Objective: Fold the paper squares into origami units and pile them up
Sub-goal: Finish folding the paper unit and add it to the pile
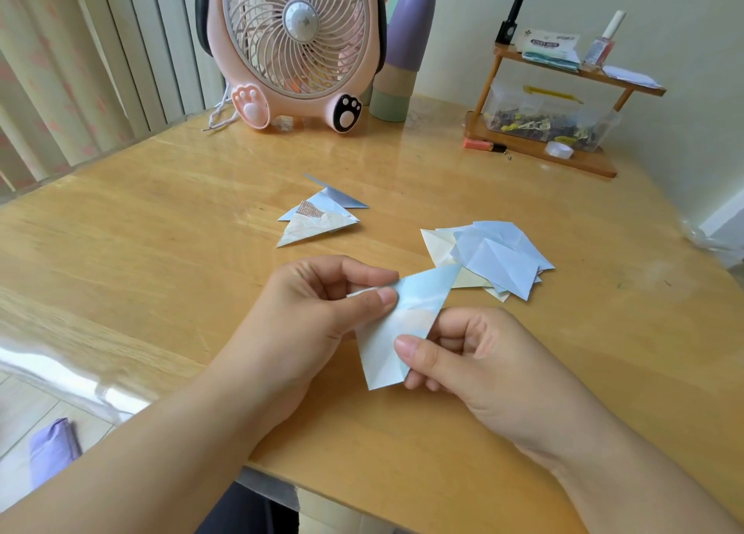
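A pale blue, partly folded paper piece (406, 320) is held just above the wooden table (161, 219). My left hand (318, 308) pinches its upper left edge between thumb and forefinger. My right hand (471, 352) pinches its lower right edge with the thumb on top. Beyond my hands lies a small pile of folded triangular units (318, 217). To the right of it sits a loose heap of blue and cream paper squares (489, 253), some creased.
A pink paw-footed desk fan (294, 46) and stacked pastel cups (398, 58) stand at the table's back. A small wooden shelf (551, 106) with bottles, a clip box and tape sits back right. The table's front edge runs close below my wrists.
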The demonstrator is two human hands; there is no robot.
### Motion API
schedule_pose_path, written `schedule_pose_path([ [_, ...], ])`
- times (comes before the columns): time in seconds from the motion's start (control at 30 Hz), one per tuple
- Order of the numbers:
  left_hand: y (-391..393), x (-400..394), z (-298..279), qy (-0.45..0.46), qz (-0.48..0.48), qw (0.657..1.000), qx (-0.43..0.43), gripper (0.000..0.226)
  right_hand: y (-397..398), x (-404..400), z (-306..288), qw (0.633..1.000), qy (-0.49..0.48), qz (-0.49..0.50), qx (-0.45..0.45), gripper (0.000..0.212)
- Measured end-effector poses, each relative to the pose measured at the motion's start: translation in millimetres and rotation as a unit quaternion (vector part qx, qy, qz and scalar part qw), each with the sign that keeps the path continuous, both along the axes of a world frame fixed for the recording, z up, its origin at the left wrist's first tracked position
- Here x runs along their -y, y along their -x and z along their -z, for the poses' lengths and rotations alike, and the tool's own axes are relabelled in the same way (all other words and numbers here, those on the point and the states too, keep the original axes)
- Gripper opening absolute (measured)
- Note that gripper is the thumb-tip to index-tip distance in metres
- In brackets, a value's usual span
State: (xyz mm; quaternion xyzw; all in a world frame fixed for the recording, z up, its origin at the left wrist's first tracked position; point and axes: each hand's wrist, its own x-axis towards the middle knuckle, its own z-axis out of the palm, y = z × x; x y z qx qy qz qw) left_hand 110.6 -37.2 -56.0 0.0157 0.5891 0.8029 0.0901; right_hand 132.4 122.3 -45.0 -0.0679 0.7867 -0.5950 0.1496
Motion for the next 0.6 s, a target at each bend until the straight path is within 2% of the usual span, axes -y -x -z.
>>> schedule_pose_path([
  [0.23,0.6,0.9,2.6,-0.005,-0.013,1.0,0.005,0.013,1.0,1.1,-0.2,1.0,-0.027,0.004,-0.009,0.032],
  [0.37,0.2,1.2,3.0,-0.003,-0.015,1.0,0.005,0.014,-0.8,3.2,-3.1,0.999,-0.043,-0.005,0.001,0.025],
  [0.6,1.5,1.1,3.6,0.01,-0.026,1.0,0.011,0.01,-0.5,4.2,1.1,0.993,-0.114,0.006,-0.027,0.033],
])
